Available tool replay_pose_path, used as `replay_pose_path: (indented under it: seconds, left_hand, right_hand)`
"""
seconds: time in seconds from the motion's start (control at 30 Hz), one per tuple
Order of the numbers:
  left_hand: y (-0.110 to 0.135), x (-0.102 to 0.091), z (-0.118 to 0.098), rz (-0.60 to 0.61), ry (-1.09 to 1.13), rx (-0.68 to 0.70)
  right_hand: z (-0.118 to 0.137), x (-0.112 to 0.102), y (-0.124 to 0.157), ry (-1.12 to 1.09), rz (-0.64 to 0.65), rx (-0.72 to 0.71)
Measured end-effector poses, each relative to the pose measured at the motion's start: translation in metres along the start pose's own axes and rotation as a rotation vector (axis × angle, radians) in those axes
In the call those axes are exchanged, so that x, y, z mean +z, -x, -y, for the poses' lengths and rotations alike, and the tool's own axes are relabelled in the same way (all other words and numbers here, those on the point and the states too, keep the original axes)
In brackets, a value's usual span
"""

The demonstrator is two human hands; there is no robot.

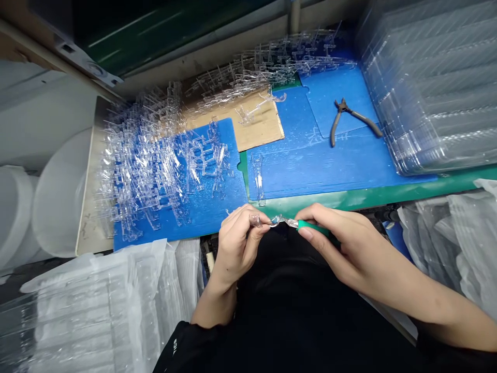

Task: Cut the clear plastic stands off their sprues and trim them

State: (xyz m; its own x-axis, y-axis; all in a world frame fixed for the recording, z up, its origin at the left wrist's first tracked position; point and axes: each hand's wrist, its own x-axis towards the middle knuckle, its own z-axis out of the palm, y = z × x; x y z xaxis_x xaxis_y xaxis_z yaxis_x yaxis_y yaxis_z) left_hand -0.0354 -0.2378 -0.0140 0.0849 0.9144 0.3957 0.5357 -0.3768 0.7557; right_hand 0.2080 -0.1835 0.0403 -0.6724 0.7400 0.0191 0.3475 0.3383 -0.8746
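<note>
The right hand (337, 248) hides most of the green tool handle (312, 227), the small clear plastic piece (258, 221) is too tiny to make out against the left fingers (250, 230), and the stacked clear trays (430, 88) run off the upper right edge.

Hands (236, 246) holding clear plastic part (256, 220), green-handled trimmer (312, 227), pliers (344, 116) beyond

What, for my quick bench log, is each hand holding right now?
Left hand: closed, pinching a small clear plastic piece.
Right hand: closed, gripping a green-handled tool with a metal tip.
</note>
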Motion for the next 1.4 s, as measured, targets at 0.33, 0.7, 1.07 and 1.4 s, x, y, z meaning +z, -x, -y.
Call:
replay_pose_path:
  seconds: [0.33, 0.7, 1.07, 1.4]
  left_hand:
    - [0.0, 0.003, 0.003, 0.03, 0.021, -0.003]
    - [0.002, 0.008, -0.004, 0.096, 0.406, -0.175]
    - [0.005, 0.009, -0.003, 0.108, 0.436, -0.139]
    - [0.003, 0.011, -0.002, 0.147, 0.46, -0.137]
  right_hand:
    - [-0.021, -0.002, -0.015, 0.064, -0.073, 0.058]
    - [-0.021, 0.002, -0.013, -0.045, -0.067, -0.216]
    - [-0.024, 0.005, -0.011, -0.126, -0.027, -0.303]
    - [-0.022, -0.004, -0.008, -0.157, 0.018, -0.284]
